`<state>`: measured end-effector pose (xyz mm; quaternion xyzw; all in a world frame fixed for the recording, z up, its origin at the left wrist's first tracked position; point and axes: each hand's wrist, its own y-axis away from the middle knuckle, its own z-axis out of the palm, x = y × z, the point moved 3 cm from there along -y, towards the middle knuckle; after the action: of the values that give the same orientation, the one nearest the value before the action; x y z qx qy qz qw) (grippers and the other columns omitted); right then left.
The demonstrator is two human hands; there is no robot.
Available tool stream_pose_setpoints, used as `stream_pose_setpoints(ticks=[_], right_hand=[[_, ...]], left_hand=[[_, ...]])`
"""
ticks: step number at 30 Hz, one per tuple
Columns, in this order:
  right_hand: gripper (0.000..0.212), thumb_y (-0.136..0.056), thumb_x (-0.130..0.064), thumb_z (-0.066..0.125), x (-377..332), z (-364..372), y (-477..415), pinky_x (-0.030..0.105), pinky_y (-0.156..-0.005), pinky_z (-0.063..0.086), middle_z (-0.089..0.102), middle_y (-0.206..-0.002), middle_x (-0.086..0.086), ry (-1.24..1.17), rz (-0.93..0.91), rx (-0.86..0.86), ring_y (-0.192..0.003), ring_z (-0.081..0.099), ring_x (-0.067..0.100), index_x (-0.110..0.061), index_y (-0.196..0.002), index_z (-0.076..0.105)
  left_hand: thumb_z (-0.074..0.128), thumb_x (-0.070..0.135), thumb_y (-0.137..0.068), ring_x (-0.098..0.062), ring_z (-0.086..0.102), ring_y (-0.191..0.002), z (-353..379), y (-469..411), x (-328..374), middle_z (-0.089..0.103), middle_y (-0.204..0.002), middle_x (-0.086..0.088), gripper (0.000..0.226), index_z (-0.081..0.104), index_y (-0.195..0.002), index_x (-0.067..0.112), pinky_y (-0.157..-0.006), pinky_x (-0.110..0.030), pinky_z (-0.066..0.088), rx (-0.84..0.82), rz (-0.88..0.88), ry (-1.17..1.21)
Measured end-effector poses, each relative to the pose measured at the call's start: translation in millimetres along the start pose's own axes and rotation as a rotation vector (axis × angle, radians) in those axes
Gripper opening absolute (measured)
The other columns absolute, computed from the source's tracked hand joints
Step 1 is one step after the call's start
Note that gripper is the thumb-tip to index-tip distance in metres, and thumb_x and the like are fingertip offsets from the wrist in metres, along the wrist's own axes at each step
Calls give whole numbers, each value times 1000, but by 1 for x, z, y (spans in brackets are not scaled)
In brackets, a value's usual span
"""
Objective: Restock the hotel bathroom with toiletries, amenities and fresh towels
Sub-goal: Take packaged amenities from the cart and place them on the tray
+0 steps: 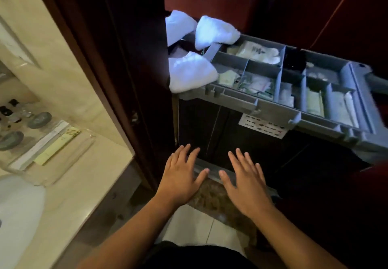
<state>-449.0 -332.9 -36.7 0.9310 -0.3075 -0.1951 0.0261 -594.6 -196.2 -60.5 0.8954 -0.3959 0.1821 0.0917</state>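
While the left hand [180, 176] and right hand [245, 182] hovered side by side, flat, fingers spread, holding nothing, the white towels [191, 73] lay at twelve o'clock, nearer the left; the amenity tray [273, 109] ran long toward two o'clock, nearer the right.

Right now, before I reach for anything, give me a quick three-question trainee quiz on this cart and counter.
1. True or false: the left hand and the right hand each hold something.
2. Fill in: the clear tray stands on the bathroom ____.
3. Where do the white towels lie? A) in the clear tray B) at the left end of the housekeeping cart top C) under the right hand

Key: 1 false, both hands are open and empty; 2 counter; 3 B.
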Motion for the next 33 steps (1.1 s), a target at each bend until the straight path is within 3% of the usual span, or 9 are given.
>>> stream_pose_setpoints(ticks=[8, 18, 24, 28, 33], right_hand=[[76, -99, -71, 23, 62, -46, -12, 44, -128, -3, 0, -173, -8, -47, 33, 112, -158, -9, 12, -33, -164, 12], [73, -102, -68, 30, 62, -89, -87, 45, -127, -2, 2, -173, -4, -78, -12, 202, -159, -7, 15, -32, -164, 17], [72, -101, -69, 30, 65, -100, -156, 47, -128, -1, 0, -173, -4, -79, -8, 195, -159, -9, 15, -33, -163, 18], [73, -100, -71, 29, 71, -110, -211, 48, -128, 0, -2, -173, -4, -84, 17, 164, -159, -10, 16, -35, -163, 19], [70, -99, -70, 35, 74, -124, -283, 53, -127, 4, 4, -173, 5, -55, -5, 187, -159, -3, 26, -31, -157, 37]], left_hand=[[36, 68, -100, -21, 7, -160, 1, -41, 58, 20, -171, -1, 74, 23, -163, 31, -129, -42, 10, 35, 61, 6], [43, 63, -101, -24, 12, -159, -41, -134, 75, 27, -169, -2, 70, 29, -161, 29, -127, -44, 13, 135, 69, -8], [45, 63, -99, -24, 25, -153, -52, -221, 72, 37, -163, -1, 68, 35, -157, 29, -125, -48, 24, 178, 95, -18], [48, 64, -99, -20, 24, -151, -60, -285, 68, 37, -161, 5, 66, 32, -155, 33, -119, -51, 30, 121, 62, 37], [57, 59, -98, -24, 25, -151, -66, -364, 64, 41, -160, 2, 70, 31, -157, 32, -123, -53, 25, 43, 103, 24]])
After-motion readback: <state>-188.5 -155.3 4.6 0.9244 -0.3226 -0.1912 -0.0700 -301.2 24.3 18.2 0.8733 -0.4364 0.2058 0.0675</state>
